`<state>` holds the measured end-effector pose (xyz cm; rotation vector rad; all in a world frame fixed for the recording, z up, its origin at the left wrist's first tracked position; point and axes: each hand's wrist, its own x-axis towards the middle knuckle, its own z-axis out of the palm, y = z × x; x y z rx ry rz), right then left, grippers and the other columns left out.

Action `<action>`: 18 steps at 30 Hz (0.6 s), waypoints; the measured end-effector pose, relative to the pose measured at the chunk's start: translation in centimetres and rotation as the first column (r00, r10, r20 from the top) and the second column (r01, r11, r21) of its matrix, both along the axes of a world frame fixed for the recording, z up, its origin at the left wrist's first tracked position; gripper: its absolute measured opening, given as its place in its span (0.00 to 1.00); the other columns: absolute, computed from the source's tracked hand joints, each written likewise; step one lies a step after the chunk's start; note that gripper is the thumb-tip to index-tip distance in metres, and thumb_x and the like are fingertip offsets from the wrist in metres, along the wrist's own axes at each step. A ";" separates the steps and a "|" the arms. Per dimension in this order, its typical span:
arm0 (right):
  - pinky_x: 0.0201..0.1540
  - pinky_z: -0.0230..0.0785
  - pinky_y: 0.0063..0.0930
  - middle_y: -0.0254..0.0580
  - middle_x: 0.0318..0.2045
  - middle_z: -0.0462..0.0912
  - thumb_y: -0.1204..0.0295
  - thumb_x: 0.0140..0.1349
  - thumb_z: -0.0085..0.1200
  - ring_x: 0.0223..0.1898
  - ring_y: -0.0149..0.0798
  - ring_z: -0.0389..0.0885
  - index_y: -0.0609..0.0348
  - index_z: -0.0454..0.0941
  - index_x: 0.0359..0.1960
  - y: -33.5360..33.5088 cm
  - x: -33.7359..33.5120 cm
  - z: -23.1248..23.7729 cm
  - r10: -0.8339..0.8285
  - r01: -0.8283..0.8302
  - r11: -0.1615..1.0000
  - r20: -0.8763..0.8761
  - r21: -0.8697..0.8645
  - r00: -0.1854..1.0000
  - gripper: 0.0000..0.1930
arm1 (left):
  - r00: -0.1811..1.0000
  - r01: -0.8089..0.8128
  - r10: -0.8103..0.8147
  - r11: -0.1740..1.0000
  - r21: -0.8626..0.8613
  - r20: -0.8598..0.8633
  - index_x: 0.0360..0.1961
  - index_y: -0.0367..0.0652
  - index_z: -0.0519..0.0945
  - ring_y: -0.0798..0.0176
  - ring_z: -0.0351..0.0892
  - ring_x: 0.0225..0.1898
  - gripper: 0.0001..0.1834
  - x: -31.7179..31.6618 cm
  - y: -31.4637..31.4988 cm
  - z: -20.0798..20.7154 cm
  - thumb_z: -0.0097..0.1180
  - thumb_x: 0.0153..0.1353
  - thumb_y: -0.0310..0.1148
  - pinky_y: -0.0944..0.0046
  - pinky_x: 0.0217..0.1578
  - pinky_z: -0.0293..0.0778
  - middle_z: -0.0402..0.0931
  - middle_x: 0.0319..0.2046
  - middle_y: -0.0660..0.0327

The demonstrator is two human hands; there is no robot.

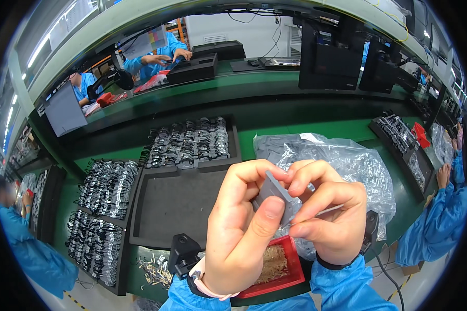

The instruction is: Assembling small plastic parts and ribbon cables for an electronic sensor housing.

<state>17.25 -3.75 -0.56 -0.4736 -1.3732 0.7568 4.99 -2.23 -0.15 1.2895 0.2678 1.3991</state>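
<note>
A small, flat, grey plastic piece (269,191) is up in the air over the near edge of the green worktop (290,129). The left hand (238,228) is clamped on it, with the thumb on its face. The fingers of the right hand (337,212) are close together and touch its right side. I cannot tell if they pinch the piece or some tiny thing.

Under the hands, at the near edge, sits a red plastic box (298,264) with lots of tiny gold-brown bits (273,264) in it. To its left, also by the near edge, is a messy pile of small, shiny metal pins (155,270).

Behind the pile is a flat, black foam tray (176,207). Black and silver parts (111,186) stand in neat rows toward the worktop's left edge. More rows of black and silver parts (189,142) fill a tray nearer the far edge. Behind the right hand lies a big, clear plastic bag (360,168) with grey pieces inside.
</note>
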 end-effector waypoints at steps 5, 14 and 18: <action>0.42 0.68 0.29 0.45 0.34 0.75 0.84 0.36 0.64 0.39 0.38 0.74 0.65 0.79 0.23 0.0 0.0 0.0 -0.003 0.003 1.000 0.021 0.011 1.000 0.09 | 1.000 -0.022 0.022 1.000 -0.010 -0.008 0.44 0.35 0.62 0.74 0.60 0.28 0.17 0.0 -0.1 0.1 0.47 0.60 0.37 0.75 0.30 0.58 0.64 0.27 0.63; 0.40 0.69 0.27 0.44 0.34 0.75 0.84 0.38 0.63 0.38 0.37 0.74 0.66 0.79 0.23 0.0 -0.1 0.1 -0.007 0.007 1.000 0.010 -0.010 1.000 0.08 | 0.996 0.089 -0.090 0.995 0.036 0.016 0.46 0.33 0.62 0.69 0.61 0.45 0.15 -0.6 0.3 -0.7 0.45 0.60 0.28 0.70 0.48 0.57 0.64 0.42 0.56; 0.40 0.69 0.27 0.43 0.33 0.74 0.84 0.38 0.63 0.38 0.36 0.74 0.66 0.79 0.23 -0.1 0.0 0.1 -0.007 0.007 1.000 0.010 -0.010 1.000 0.08 | 0.994 0.103 -0.104 0.994 0.045 0.032 0.46 0.33 0.62 0.69 0.61 0.45 0.15 -0.4 0.2 -0.6 0.45 0.60 0.28 0.71 0.47 0.58 0.64 0.42 0.56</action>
